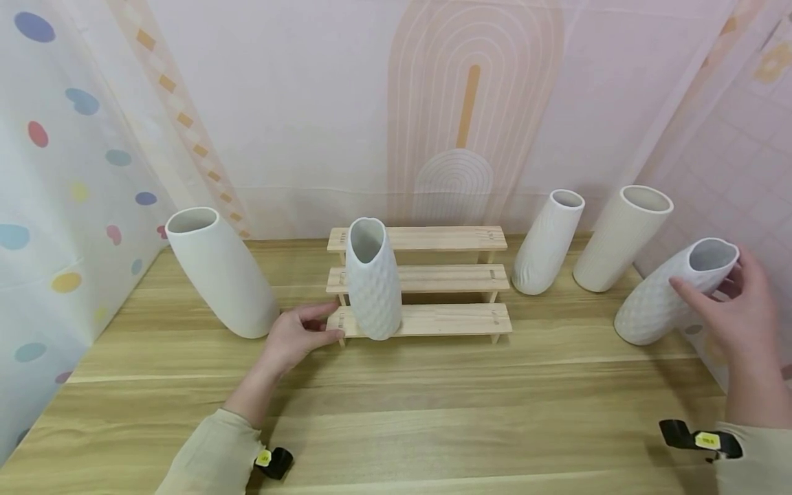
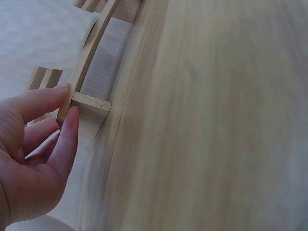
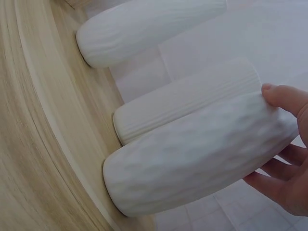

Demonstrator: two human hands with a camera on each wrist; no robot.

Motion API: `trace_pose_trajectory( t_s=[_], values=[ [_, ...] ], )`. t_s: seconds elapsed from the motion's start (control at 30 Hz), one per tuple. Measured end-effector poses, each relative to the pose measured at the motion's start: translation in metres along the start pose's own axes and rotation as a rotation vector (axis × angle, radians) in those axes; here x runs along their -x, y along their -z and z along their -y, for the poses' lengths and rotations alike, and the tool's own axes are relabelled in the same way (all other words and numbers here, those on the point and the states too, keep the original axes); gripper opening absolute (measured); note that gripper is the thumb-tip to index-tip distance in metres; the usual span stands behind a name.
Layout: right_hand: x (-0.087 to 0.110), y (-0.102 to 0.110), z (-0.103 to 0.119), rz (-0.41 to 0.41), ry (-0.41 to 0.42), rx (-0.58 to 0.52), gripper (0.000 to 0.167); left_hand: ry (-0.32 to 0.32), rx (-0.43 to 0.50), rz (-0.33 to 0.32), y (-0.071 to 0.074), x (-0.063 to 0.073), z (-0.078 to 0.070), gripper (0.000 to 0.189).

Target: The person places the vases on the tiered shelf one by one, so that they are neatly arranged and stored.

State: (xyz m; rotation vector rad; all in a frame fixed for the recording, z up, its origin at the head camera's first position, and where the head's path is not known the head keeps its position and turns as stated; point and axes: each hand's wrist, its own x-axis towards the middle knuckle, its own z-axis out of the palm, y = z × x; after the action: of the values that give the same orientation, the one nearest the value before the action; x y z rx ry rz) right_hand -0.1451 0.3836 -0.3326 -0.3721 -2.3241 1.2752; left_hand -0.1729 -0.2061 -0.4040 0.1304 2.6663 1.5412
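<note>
My left hand [image 1: 301, 333] pinches the left end of the lowest step of a three-tier wooden display rack [image 1: 445, 320]; the left wrist view shows thumb and fingers on that wooden edge [image 2: 72, 98]. A white dimpled vase [image 1: 374, 289] stands upright on the rack's lowest step, near its left end. At the far right, my right hand [image 1: 739, 309] grips the upper part of another white dimpled vase [image 1: 662, 302]. Its thumb lies on the near side and the fingers go round behind, as the right wrist view shows on the vase [image 3: 192, 159]. That vase's base is at the table.
A smooth white vase [image 1: 225, 275] stands left of the rack. Between the rack and my right hand stand a swirled white vase [image 1: 547, 244] and a ribbed white vase [image 1: 619, 240]. Patterned cloth [image 1: 297, 103] hangs behind and beside the wooden table [image 1: 402, 412].
</note>
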Motion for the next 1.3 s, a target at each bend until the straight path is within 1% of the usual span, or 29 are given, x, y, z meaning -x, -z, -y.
trace_pose_trajectory(
  t_s=[0.2, 0.33, 0.4, 0.6, 0.8, 0.97, 1.1, 1.3],
  values=[
    [0.005, -0.003, 0.003, -0.025, 0.048, -0.048, 0.063, -0.004, -0.009, -0.003, 0.0, 0.0, 0.0, 0.057],
    [0.011, -0.006, 0.007, -0.001, 0.084, -0.031, 0.061, 0.001, -0.004, -0.002, 0.0, 0.0, 0.0, 0.057],
    [0.014, -0.008, 0.009, 0.025, 0.094, -0.032, 0.062, 0.001, -0.005, -0.002, 0.0, 0.0, 0.0, 0.056],
    [0.022, -0.018, 0.019, 0.101, 0.179, -0.082, 0.063, 0.0, -0.015, -0.001, 0.0, 0.0, -0.001, 0.056],
    [0.03, -0.032, 0.039, 0.148, 0.256, -0.094, 0.068, -0.007, -0.014, -0.004, 0.0, 0.0, 0.0, 0.056],
    [0.035, -0.043, 0.054, 0.236, 0.348, -0.135, 0.071, -0.01, -0.007, 0.002, 0.001, -0.001, 0.0, 0.056],
    [0.038, -0.054, 0.067, 0.278, 0.423, -0.172, 0.073, -0.009, -0.012, 0.005, 0.001, 0.0, -0.001, 0.056],
    [0.043, -0.07, 0.088, 0.328, 0.47, -0.202, 0.073, -0.016, -0.026, 0.005, 0.001, 0.0, -0.001, 0.056]
  ],
)
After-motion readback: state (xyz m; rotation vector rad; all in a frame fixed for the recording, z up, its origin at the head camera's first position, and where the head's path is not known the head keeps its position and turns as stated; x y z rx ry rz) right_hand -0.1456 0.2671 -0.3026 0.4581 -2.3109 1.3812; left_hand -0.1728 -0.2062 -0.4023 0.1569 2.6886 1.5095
